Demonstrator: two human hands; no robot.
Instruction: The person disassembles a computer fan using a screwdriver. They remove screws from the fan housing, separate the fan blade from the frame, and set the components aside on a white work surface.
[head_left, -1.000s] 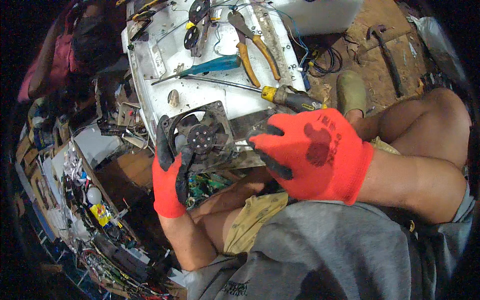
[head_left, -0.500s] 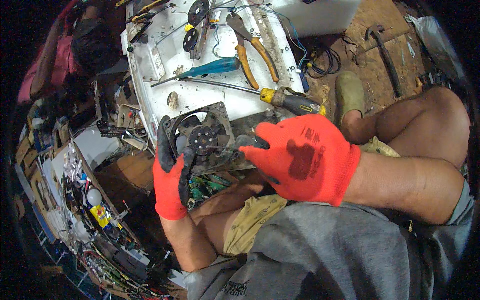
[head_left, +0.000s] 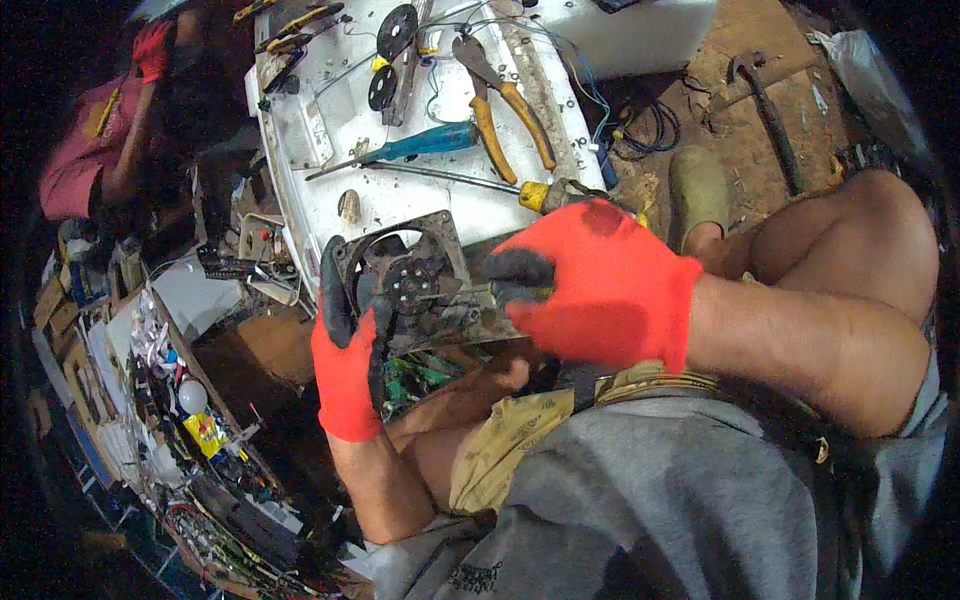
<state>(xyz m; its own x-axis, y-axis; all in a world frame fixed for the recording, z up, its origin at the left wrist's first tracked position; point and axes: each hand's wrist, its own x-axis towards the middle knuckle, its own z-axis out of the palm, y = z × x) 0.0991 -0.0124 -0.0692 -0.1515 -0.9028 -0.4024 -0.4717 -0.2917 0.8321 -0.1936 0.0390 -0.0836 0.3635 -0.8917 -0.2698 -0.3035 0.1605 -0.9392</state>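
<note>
My left hand point(head_left: 348, 340), in a red glove with dark fingertips, grips a dusty black square cooling fan point(head_left: 410, 285) by its left side. The fan is tilted, with its round hub facing up. From the right, my gloved right hand point(head_left: 585, 285) is closed around what looks like a thin screwdriver point(head_left: 465, 293). Its slim shaft points left and reaches over the fan's hub; the handle is mostly hidden in the fingers. Whether the tip touches the hub I cannot tell.
A white panel point(head_left: 400, 185) ahead carries a blue-handled screwdriver point(head_left: 425, 142), yellow-handled pliers point(head_left: 510, 120) and a yellow-and-black screwdriver point(head_left: 545, 194). A hammer point(head_left: 770, 120) lies at right. On the left stands a bin of scrap point(head_left: 190, 400); a person point(head_left: 110, 140) is beyond.
My right hand has rolled over and shifted slightly, its fingers now curled tighter. The fan has stayed nearly in place. At upper left, the other person's red-gloved hand has come into view.
</note>
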